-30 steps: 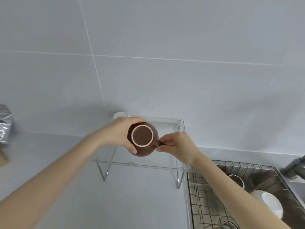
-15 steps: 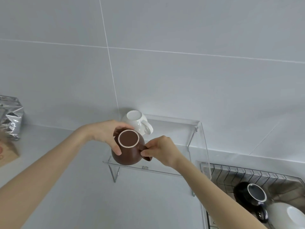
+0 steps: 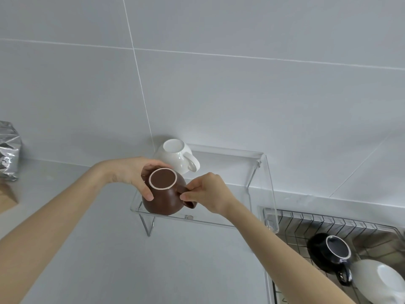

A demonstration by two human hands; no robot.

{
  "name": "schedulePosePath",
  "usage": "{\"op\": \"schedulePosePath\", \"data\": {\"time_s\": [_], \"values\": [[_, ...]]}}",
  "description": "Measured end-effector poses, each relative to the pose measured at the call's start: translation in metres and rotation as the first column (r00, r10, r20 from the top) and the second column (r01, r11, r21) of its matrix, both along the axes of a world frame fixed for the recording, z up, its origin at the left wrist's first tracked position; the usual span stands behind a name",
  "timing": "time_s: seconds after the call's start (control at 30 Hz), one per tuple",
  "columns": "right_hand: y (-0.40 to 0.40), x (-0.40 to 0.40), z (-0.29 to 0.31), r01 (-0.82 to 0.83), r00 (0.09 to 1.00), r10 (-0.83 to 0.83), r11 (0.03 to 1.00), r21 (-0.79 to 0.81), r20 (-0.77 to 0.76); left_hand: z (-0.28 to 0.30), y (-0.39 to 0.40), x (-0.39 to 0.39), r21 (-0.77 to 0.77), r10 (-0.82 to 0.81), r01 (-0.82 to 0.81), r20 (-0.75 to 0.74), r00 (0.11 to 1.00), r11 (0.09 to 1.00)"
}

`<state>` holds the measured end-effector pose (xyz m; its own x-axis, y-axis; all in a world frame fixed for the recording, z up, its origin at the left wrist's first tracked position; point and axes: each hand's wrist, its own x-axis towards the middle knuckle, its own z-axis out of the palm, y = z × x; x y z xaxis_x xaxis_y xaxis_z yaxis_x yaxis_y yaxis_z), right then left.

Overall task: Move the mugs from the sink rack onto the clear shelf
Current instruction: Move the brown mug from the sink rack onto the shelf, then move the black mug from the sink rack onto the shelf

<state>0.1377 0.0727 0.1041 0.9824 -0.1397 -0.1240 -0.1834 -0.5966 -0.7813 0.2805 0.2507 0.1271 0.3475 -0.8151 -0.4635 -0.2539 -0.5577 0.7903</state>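
A brown mug (image 3: pixel 164 198) is upside down at the front left corner of the clear shelf (image 3: pixel 228 163), its rim at the shelf surface. My left hand (image 3: pixel 133 174) cups its left side and my right hand (image 3: pixel 209 195) pinches its handle. Behind it a white mug (image 3: pixel 176 155) stands upside down on the shelf. In the sink rack (image 3: pixel 306 224) at the lower right lie an upside-down black mug (image 3: pixel 329 252) and a white mug (image 3: pixel 377 279).
A silver foil bag (image 3: pixel 8 150) stands on the grey counter at the far left, with a brown paper item (image 3: pixel 6 197) in front of it. The tiled wall rises directly behind the shelf. The shelf's right half holds nothing.
Both hands have lowered the brown mug toward the shelf's front left corner. The view has shifted, bringing the white mug on the shelf and the rack's mugs into sight.
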Motion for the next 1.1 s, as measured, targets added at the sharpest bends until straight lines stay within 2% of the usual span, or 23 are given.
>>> {"op": "schedulePosePath", "data": {"time_s": [0.17, 0.23, 0.3, 0.33, 0.4, 0.43, 0.5, 0.6, 0.73, 0.9, 0.97, 1.1], "values": [[0.0, -0.01, 0.003, 0.052, 0.999, -0.049, 0.989, 0.139, -0.024, 0.006, 0.0, -0.005, 0.101, 0.03, -0.033, 0.033, 0.999, 0.994], [-0.003, -0.02, 0.007, 0.03, 0.999, -0.024, 0.986, 0.162, -0.038, 0.017, -0.004, -0.015, 0.221, 0.021, -0.074, 0.231, 0.973, 0.972], [-0.016, -0.038, 0.014, 0.038, 0.999, -0.035, 0.982, 0.185, -0.019, 0.033, -0.017, -0.039, 0.362, -0.047, -0.179, 0.536, 0.843, 0.915], [-0.026, -0.049, 0.018, 0.054, 0.998, -0.057, 0.979, 0.199, 0.011, 0.04, -0.026, -0.057, 0.333, -0.038, -0.243, 0.656, 0.754, 0.911], [-0.052, -0.078, 0.026, 0.12, 0.987, -0.14, 0.966, 0.231, 0.073, 0.048, -0.051, -0.101, 0.085, 0.074, -0.217, 0.77, 0.634, 0.972], [-0.066, -0.091, 0.028, 0.16, 0.977, -0.189, 0.956, 0.248, 0.098, 0.049, -0.063, -0.122, -0.06, 0.143, -0.152, 0.77, 0.622, 0.987], [-0.1, -0.126, 0.029, 0.257, 0.945, -0.297, 0.933, 0.25, 0.137, 0.038, -0.094, -0.163, -0.283, 0.22, -0.015, 0.708, 0.671, 0.959], [-0.146, -0.174, 0.022, 0.413, 0.874, -0.459, 0.875, 0.255, 0.158, 0.008, -0.143, -0.207, -0.419, 0.199, 0.069, 0.563, 0.802, 0.906], [-0.2, -0.233, -0.011, 0.624, 0.75, -0.648, 0.76, 0.181, 0.135, -0.048, -0.208, -0.244, -0.347, 0.059, 0.074, 0.358, 0.932, 0.935], [-0.247, -0.277, -0.068, 0.734, 0.678, -0.735, 0.678, -0.024, -0.031, -0.118, -0.275, -0.27, -0.189, -0.001, 0.048, 0.241, 0.971, 0.981], [-0.25, -0.281, -0.091, 0.75, 0.65, -0.749, 0.659, -0.05, -0.124, -0.139, -0.296, -0.272, -0.134, 0.001, 0.026, 0.197, 0.98, 0.991], [-0.24, -0.278, -0.14, 0.772, 0.615, -0.746, 0.636, 0.003, -0.254, -0.17, -0.33, -0.27, -0.064, 0.129, -0.129, -0.003, 0.992, 0.99]]}}
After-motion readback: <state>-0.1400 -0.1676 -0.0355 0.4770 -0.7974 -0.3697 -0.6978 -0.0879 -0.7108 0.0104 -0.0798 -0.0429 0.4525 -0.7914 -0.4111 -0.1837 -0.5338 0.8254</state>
